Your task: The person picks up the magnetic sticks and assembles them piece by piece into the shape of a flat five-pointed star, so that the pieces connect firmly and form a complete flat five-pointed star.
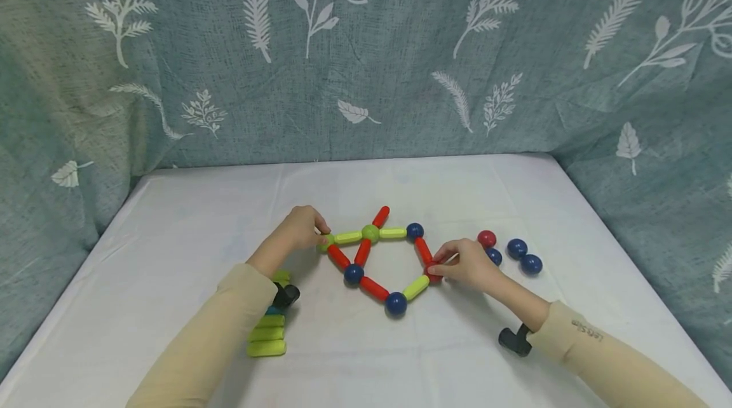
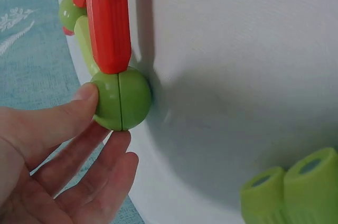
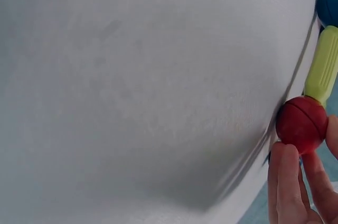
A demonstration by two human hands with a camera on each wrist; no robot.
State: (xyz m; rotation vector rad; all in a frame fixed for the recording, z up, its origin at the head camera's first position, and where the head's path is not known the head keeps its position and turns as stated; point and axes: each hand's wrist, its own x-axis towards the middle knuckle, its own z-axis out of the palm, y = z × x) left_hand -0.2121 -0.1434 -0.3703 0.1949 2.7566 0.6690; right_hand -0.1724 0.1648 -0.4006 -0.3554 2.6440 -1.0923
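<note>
A flat frame of red and yellow-green rods joined by balls lies in the middle of the table. My left hand (image 1: pixel 298 227) holds the green ball (image 2: pixel 129 100) at its left corner, thumb on one side and fingers beneath in the left wrist view. A red rod (image 2: pixel 108 23) runs from that ball. On the opposite corner my right hand (image 1: pixel 470 263) grips a red ball (image 3: pixel 301 124), to which a yellow-green rod (image 3: pixel 322 65) is joined. Blue balls (image 1: pixel 396 304) form other corners. One short red rod (image 1: pixel 380 216) sticks out from the far green ball (image 1: pixel 370 232).
Several loose balls, one red (image 1: pixel 487 239) and the others blue (image 1: pixel 531 264), lie right of the right hand. Yellow-green rods (image 1: pixel 267 334) are lined up beside the left forearm, partly hidden by it. A patterned curtain (image 1: pixel 366 77) hangs behind the white table (image 1: pixel 457 357).
</note>
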